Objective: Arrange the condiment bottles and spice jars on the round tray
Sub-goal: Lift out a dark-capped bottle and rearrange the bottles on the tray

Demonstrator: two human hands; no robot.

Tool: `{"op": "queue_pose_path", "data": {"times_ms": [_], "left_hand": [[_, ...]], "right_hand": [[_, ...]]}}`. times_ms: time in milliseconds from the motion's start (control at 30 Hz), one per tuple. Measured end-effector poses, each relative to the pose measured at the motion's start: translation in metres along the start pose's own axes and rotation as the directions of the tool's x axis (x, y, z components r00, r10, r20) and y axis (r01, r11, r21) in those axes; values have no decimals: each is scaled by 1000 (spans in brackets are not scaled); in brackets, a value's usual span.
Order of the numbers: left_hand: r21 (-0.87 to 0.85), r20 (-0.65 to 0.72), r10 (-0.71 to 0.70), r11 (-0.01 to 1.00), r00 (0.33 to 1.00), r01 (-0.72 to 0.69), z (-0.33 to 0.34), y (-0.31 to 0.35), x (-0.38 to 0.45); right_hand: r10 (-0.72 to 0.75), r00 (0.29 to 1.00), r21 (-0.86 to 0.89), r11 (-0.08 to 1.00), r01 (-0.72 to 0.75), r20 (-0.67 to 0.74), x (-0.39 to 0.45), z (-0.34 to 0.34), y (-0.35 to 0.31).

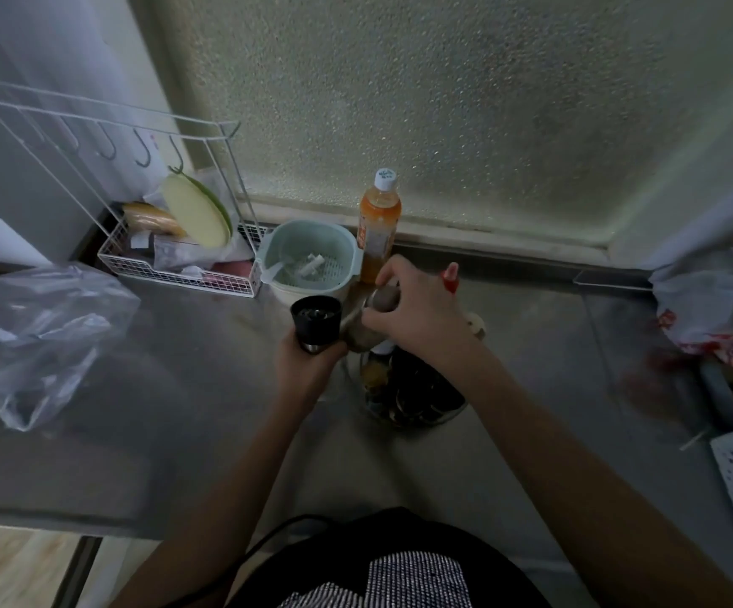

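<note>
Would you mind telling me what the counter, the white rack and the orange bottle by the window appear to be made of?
Counter: likely stainless steel, dull grey with soft smeared reflections. White rack: thin wire, probably coated metal, given its open grid and hooks. Orange bottle: seemingly clear plastic, orange contents showing through, white screw cap.

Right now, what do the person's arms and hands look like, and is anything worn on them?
Both forearms are bare up to the bottom edge of the picture: no sleeves show. The left hand and right hand wear no gloves; no watch, ring or band can be made out, though the picture is dim and blurred. Below them shows a dark top with a black-and-white woven panel, and a thin dark cable crosses it.
</note>
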State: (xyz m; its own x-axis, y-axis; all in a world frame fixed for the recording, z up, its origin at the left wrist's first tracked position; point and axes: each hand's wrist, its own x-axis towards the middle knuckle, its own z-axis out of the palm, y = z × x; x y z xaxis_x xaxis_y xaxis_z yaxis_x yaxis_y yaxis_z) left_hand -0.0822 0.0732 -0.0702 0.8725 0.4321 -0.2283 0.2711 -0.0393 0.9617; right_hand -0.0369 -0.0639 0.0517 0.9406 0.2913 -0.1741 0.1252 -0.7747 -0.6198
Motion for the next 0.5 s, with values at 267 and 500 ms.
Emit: {"op": "queue_pose_path", "data": {"times_ms": [267, 500], "left_hand": [[-29, 39, 0, 1000, 999, 1, 4, -1, -3], [1, 44, 6, 1000, 999, -6, 7, 0, -3]], "right_hand": [[-49, 989, -258, 962, 84, 140, 26, 45, 11], [-78, 989, -356, 927, 119, 127, 32, 57, 17]]}}
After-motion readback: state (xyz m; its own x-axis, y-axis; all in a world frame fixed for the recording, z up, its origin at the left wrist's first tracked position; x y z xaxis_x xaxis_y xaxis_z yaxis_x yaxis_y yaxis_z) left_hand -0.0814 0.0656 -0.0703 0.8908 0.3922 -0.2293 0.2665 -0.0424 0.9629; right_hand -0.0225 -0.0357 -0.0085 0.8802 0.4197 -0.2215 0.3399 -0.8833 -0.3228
